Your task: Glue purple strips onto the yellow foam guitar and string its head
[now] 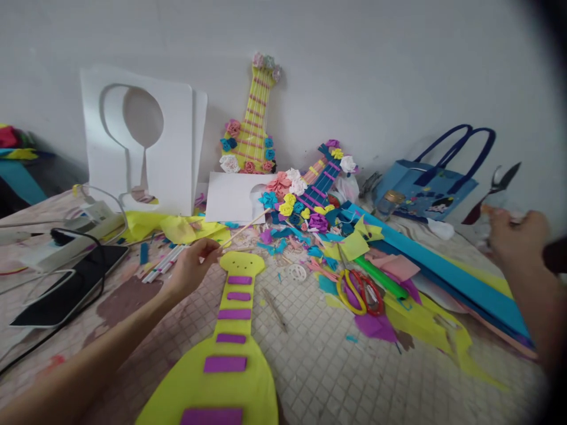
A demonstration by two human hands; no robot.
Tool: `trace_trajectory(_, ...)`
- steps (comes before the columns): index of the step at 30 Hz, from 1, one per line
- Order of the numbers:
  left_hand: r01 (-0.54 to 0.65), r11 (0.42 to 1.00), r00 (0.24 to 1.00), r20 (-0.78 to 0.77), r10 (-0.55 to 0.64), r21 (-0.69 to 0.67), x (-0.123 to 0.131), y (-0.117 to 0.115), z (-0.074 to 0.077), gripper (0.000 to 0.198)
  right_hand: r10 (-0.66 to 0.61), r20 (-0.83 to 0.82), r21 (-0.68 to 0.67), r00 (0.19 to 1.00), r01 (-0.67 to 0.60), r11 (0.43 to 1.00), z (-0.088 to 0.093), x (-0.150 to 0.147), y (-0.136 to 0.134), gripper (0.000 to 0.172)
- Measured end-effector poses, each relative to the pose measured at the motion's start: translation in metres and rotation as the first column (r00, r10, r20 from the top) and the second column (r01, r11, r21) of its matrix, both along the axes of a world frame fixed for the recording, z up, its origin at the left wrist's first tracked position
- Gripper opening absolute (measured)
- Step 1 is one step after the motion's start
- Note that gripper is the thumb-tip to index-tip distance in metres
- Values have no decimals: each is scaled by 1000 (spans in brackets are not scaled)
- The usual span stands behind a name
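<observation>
My left hand (194, 267) pinches a thin wooden stick (245, 229), which points up and to the right over the paper scraps. Just beside that hand lies a yellow lute-shaped cutout (233, 369) with purple strips across its neck and body and small holes in its head. My right hand (516, 239) is raised at the far right, its fingers closed around something whitish that I cannot make out. Close to it, a dark red-handled tool with a pointed blade (491, 192) shows near the wall.
Two pairs of scissors, yellow (352, 292) and red (371, 293), lie among crepe paper. Decorated instruments, one yellow (254, 124) and one blue (321, 183), lean at the back. White cutout boards (177, 147), a power strip (73, 233), a black tablet (71, 289) and a blue bag (425, 183) stand around.
</observation>
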State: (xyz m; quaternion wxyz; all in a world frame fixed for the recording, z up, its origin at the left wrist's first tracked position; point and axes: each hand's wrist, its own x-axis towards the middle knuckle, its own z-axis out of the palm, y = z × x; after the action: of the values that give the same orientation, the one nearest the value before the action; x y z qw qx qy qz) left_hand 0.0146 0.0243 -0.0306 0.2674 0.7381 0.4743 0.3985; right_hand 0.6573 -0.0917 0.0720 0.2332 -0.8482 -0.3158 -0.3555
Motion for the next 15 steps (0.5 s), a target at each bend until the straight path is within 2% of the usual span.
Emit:
trace_trajectory(2, 44, 998, 997, 65, -41, -47, 0, -3, 1, 25, 106, -69, -19, 992, -108, 994, 4, -44, -22, 71)
trace_trajectory(3, 62, 996, 995, 80, -57, -64, -1, -5, 1, 24, 228, -159, -50, 961, -238, 970, 4, -72, -34, 60)
trace_trajectory(5, 75, 994, 996, 53, -71, -84, -2, -10, 3, 23, 346, -272, -112, 898, -387, 915, -4, -134, -60, 46)
trace_trajectory(7, 58, 996, 998, -25, -60, -71, -5, -15, 6, 23, 471, -347, -183, 811, -551, 814, -24, -196, -85, 37)
trace_trajectory(8, 42, 998, 997, -65, -45, -53, -7, -18, 7, 22, 543, -372, -208, 753, -637, 742, -37, -224, -96, 33)
trace_trajectory(10, 16, 1000, 993, -121, -17, -13, -10, -21, 9, 22, 649, -338, -250, 682, -730, 636, -67, -270, -114, 26)
trace_trajectory(11, 11, 1000, 991, -131, -11, -3, -12, -23, 9, 22, 681, -332, -278, 652, -758, 590, -81, -288, -121, 27)
trace_trajectory(13, 18, 1000, 991, -134, -19, -6, -15, -25, 10, 23, 704, -287, -330, 650, -757, 564, -105, -315, -130, 25)
trace_trajectory(15, 35, 999, 992, -123, -37, -16, -16, -28, 10, 22, 692, -300, -365, 657, -749, 553, -118, -331, -133, 26)
